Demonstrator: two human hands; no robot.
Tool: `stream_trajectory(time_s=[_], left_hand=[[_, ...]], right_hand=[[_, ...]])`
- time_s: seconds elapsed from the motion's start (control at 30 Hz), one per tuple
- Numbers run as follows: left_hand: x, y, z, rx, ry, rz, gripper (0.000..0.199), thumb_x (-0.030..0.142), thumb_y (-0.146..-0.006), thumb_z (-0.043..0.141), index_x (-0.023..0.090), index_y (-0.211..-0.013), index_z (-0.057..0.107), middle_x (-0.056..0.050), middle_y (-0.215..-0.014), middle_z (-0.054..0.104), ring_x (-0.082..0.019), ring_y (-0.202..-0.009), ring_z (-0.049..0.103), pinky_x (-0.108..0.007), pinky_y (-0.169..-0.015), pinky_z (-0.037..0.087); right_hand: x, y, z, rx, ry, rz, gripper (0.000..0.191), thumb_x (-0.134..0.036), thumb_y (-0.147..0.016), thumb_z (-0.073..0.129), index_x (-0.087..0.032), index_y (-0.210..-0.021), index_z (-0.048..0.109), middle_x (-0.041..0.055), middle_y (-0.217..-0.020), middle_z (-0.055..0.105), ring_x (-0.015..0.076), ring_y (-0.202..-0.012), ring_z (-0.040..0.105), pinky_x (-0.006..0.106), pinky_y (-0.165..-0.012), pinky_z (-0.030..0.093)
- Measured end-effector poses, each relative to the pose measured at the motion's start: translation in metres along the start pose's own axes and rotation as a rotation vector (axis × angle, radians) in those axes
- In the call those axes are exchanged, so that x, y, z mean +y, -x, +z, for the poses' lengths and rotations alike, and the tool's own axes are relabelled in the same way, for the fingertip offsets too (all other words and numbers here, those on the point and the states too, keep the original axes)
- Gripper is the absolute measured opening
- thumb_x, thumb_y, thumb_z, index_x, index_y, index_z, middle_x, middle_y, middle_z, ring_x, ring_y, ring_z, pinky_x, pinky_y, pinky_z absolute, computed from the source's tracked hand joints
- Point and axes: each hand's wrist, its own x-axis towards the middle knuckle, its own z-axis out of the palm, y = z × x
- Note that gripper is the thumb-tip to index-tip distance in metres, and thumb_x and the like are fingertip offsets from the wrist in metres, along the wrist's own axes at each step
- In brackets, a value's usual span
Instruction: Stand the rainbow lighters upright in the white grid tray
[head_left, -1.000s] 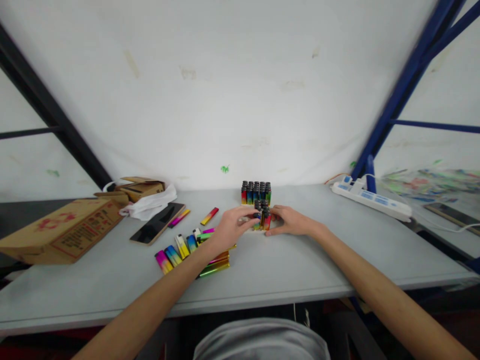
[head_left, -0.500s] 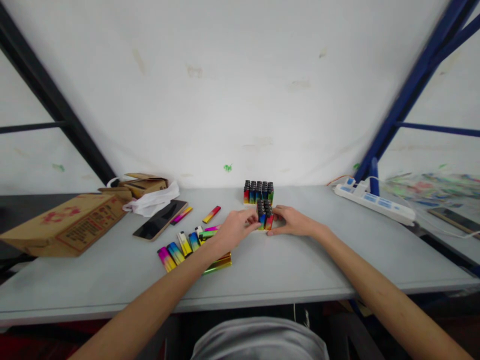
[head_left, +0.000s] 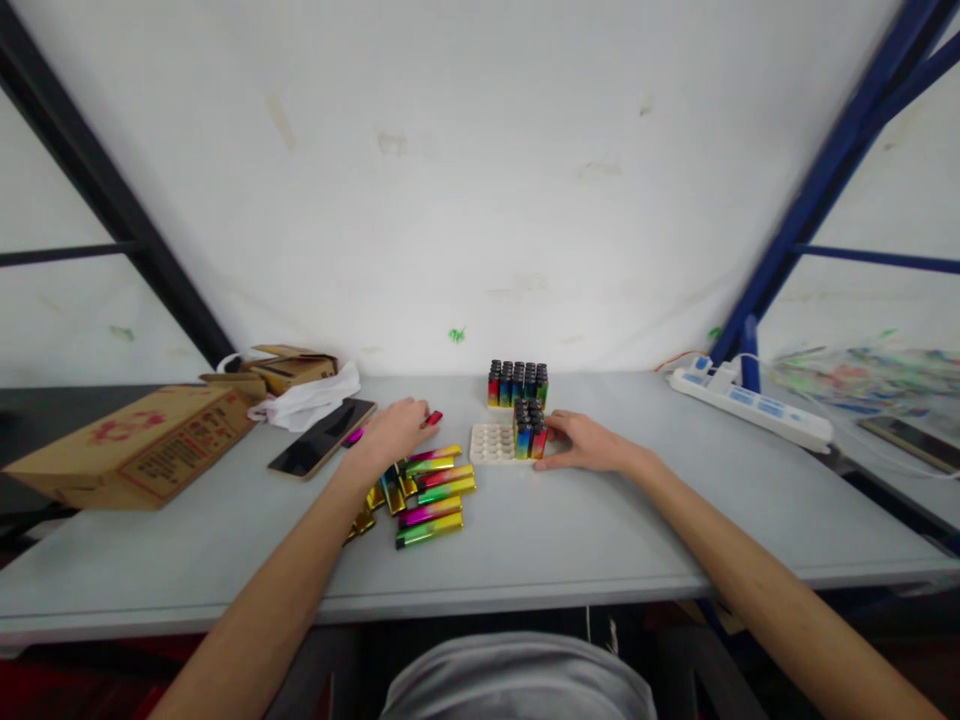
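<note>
A white tray with round holes lies on the table, its right part filled with upright lighters. My right hand is curled round the right side of that tray, thumb and fingers apart beside the lighters. My left hand is over the far edge of the loose pile, its fingertips at a red lighter; whether they grip it is hidden. Loose multicoloured lighters lie below and right of it. Behind stands a second block of upright lighters.
A phone, a white plastic bag and cardboard boxes are on the left. A white power strip lies at the right, with another phone beyond it. The table's front edge runs close to me.
My left hand has moved from the upright lighters leftward to the red lighter, uncovering the tray's holes and more of the loose lighters. My right hand has stayed in place.
</note>
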Motion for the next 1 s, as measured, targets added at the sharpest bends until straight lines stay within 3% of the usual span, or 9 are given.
stream_trajectory(time_s=[0.1, 0.2, 0.3, 0.43, 0.57, 0.7, 1.0], left_hand=[[-0.003, -0.003, 0.003, 0.005, 0.115, 0.025, 0.012, 0.032, -0.08, 0.066, 0.02, -0.081, 0.069, -0.01, -0.078, 0.068, -0.027, -0.084, 0.065, -0.032, -0.077, 0.048], [0.006, -0.004, -0.001, 0.088, 0.259, 0.091, 0.012, 0.028, -0.078, 0.067, 0.021, -0.069, 0.064, -0.009, -0.074, 0.062, -0.026, -0.082, 0.063, -0.034, -0.079, 0.048], [0.018, -0.004, -0.006, 0.127, 0.51, 0.107, 0.014, 0.032, -0.082, 0.065, 0.02, -0.075, 0.062, -0.005, -0.072, 0.06, -0.02, -0.068, 0.059, -0.031, -0.067, 0.047], [0.037, -0.001, -0.008, -0.029, 1.121, 0.023, 0.025, 0.043, -0.084, 0.065, 0.021, -0.089, 0.054, 0.003, -0.064, 0.054, -0.011, -0.047, 0.043, -0.022, -0.044, 0.032], [0.058, 0.007, -0.014, -0.25, 1.525, -0.026, 0.034, 0.051, -0.088, 0.058, 0.018, -0.082, 0.056, 0.006, -0.056, 0.038, -0.009, -0.046, 0.031, -0.021, -0.043, 0.026], [0.07, 0.015, -0.017, -0.375, 1.64, -0.088, 0.043, 0.054, -0.093, 0.047, 0.018, -0.07, 0.052, 0.004, -0.055, 0.034, -0.01, -0.048, 0.032, -0.022, -0.046, 0.029], [0.076, 0.017, -0.01, -0.422, 1.656, -0.092, 0.029, 0.039, -0.089, 0.039, 0.019, -0.069, 0.046, 0.004, -0.061, 0.03, -0.011, -0.05, 0.03, -0.022, -0.046, 0.028]], right_hand=[[0.0, 0.0, 0.0, -0.006, 0.0, 0.013, 0.066, -0.065, -0.081, 0.074, -0.014, -0.122, 0.065, 0.0125, -0.104, 0.068, 0.0269, -0.089, 0.063, 0.036, -0.078, 0.048], [0.0, 0.0, 0.0, -0.006, 0.01, 0.014, 0.065, -0.066, -0.081, 0.073, -0.014, -0.12, 0.066, 0.0122, -0.103, 0.068, 0.0267, -0.088, 0.063, 0.036, -0.078, 0.048], [0.0, 0.0, 0.0, -0.005, 0.021, 0.0, 0.067, -0.066, -0.081, 0.073, -0.014, -0.123, 0.065, 0.0119, -0.103, 0.069, 0.0265, -0.087, 0.062, 0.036, -0.078, 0.048], [0.001, -0.001, 0.001, 0.005, 0.019, -0.002, 0.068, -0.067, -0.08, 0.074, -0.015, -0.123, 0.065, 0.0127, -0.104, 0.069, 0.0271, -0.088, 0.063, 0.036, -0.079, 0.048], [0.001, 0.0, 0.0, 0.005, 0.02, -0.007, 0.069, -0.067, -0.081, 0.073, -0.015, -0.125, 0.064, 0.0127, -0.104, 0.069, 0.0271, -0.088, 0.062, 0.037, -0.079, 0.048], [0.0, 0.001, 0.0, 0.008, 0.013, -0.014, 0.065, -0.066, -0.081, 0.073, -0.015, -0.122, 0.066, 0.0115, -0.103, 0.069, 0.026, -0.087, 0.062, 0.035, -0.078, 0.048], [-0.002, 0.001, 0.0, 0.003, -0.021, 0.003, 0.067, -0.063, -0.081, 0.075, -0.016, -0.127, 0.064, 0.0134, -0.111, 0.069, 0.0283, -0.096, 0.064, 0.038, -0.086, 0.05]])
